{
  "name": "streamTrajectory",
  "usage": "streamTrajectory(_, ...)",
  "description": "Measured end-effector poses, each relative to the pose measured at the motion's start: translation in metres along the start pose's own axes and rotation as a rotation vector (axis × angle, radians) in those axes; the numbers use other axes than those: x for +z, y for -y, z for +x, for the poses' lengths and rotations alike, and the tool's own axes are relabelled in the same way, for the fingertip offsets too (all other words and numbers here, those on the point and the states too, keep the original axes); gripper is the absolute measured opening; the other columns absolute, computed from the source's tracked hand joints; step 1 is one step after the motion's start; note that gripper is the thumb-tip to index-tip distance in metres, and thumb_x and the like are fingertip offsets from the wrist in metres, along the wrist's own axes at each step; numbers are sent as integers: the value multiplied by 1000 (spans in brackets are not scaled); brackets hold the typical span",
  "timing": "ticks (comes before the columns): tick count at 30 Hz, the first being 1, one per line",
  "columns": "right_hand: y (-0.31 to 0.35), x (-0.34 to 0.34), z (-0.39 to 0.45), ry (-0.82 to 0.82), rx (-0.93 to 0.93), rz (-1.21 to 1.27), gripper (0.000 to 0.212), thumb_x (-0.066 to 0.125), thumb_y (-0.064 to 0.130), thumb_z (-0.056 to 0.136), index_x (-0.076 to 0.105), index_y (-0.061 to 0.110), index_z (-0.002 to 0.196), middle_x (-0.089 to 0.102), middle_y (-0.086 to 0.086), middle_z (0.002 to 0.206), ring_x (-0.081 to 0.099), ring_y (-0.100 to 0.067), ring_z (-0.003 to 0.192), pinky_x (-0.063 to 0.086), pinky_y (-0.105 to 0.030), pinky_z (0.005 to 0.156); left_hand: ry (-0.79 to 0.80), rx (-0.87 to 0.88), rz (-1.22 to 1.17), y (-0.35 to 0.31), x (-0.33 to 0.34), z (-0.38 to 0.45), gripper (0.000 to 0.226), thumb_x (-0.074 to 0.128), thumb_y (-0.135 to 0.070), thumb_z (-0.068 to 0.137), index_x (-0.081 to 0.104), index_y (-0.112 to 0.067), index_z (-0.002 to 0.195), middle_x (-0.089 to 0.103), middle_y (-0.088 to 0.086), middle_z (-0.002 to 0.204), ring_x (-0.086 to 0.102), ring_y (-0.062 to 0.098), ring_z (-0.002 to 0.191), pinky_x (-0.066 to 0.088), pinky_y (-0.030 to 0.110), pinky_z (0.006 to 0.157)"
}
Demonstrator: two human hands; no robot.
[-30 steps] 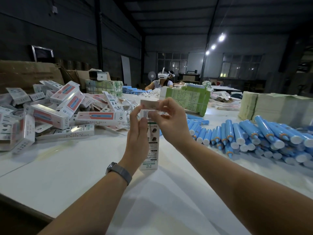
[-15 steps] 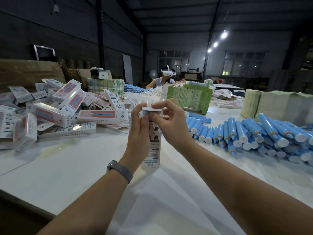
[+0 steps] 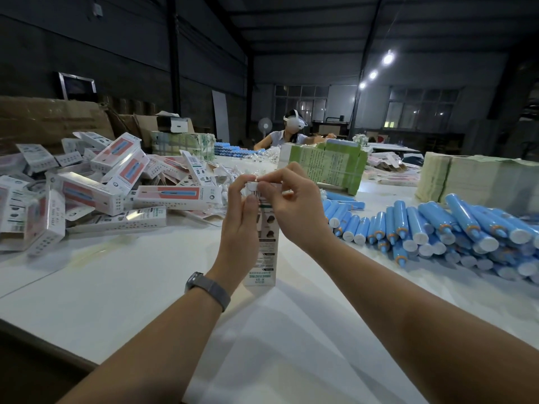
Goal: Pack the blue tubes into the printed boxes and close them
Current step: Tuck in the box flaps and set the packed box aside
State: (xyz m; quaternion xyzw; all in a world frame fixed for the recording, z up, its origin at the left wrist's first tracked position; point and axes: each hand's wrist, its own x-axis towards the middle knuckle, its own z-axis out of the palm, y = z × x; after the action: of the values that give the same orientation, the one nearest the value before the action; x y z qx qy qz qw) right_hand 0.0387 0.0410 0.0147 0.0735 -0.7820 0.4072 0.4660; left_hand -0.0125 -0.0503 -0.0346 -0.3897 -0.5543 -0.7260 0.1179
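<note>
One box being closed, many tubes left.
Both hands, left (image 3: pixel 239 228) and right (image 3: pixel 293 209), pinch the top flap of the box (image 3: pixel 264 258) upright on the tabletop (image 3: pixel 122 287); boxes (image 3: pixel 96 182) piled left, tubes (image 3: pixel 437 225) heaped right.

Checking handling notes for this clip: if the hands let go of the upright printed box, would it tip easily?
Probably. The printed box stands tall on a narrow end on the table, so a nudge could topple it. Left hand and right hand steady its top. It looks like thin, light card.
</note>
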Motion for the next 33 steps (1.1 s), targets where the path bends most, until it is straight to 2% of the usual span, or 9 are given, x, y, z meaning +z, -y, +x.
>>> streamTrajectory(2, 1, 1, 0, -9, -14, -41, 4, 70, 5, 88, 71, 6, 84, 52, 9, 82, 55, -7, 79, 47, -25, 72, -10, -5, -9, 0, 0, 1, 23, 31, -21, 110, 44, -34, 124, 63, 18, 111, 67, 32, 92, 57, 51, 76)
streamTrajectory(6, 4, 1, -2, -29, -20, -62, 6, 70, 5, 89, 71, 7, 83, 51, 12, 79, 52, -1, 75, 40, -13, 70, -16, 10, 11, -1, 2, -1, 21, 32, -33, 104, 44, -41, 121, 60, 20, 117, 64, 42, 100, 55, 62, 83)
streamTrajectory(8, 3, -1, -1, -19, -16, -58, 6, 70, 6, 89, 71, 7, 83, 53, 10, 80, 53, -1, 75, 43, -16, 70, -7, 24, 22, 2, 2, -1, 22, 30, -28, 109, 43, -39, 122, 63, 19, 110, 66, 39, 94, 57, 55, 77)
streamTrajectory(12, 4, -3, 3, 12, -4, -73, 8, 69, 10, 90, 71, 10, 82, 55, 8, 81, 54, 0, 76, 49, -25, 71, 2, 52, 72, 9, 1, -1, 24, 28, -32, 109, 39, -41, 128, 68, 1, 101, 70, 17, 85, 57, 34, 68)
streamTrajectory(15, 4, -2, 4, -7, -7, -104, 9, 69, 13, 91, 73, 12, 83, 57, 10, 81, 56, -2, 76, 49, -25, 72, 2, 59, 99, 9, 2, -2, 31, 28, -40, 105, 36, -62, 126, 69, -16, 104, 70, 11, 90, 59, 32, 72)
streamTrajectory(18, 3, -2, 8, -19, -5, -153, 9, 68, 18, 92, 73, 15, 84, 61, 7, 83, 62, -12, 78, 52, -40, 76, 6, 68, 114, 6, 3, -2, 40, 29, -40, 105, 31, -74, 126, 66, -32, 105, 69, 4, 92, 59, 27, 73)
streamTrajectory(22, 7, -1, 10, -7, 2, -187, 11, 67, 23, 92, 73, 16, 86, 64, 5, 86, 63, -17, 81, 53, -47, 77, -19, 68, 120, 9, 2, -3, 41, 30, -44, 102, 29, -77, 126, 70, -22, 98, 70, 14, 87, 60, 50, 79)
streamTrajectory(27, 10, -3, 11, -8, 1, -255, 13, 65, 27, 93, 73, 19, 86, 65, 7, 88, 61, -15, 81, 52, -46, 76, -26, 37, 98, 9, 1, -4, 38, 31, -62, 94, 26, -79, 128, 67, 21, 97, 65, 44, 86, 53, 65, 74)
streamTrajectory(33, 14, -7, 15, 68, 5, -247, 11, 66, 22, 93, 74, 18, 88, 66, 5, 89, 61, -13, 84, 52, -41, 78, -3, 43, 83, 10, 0, -3, 39, 32, -54, 99, 26, -77, 131, 70, -2, 97, 69, 37, 89, 55, 65, 76)
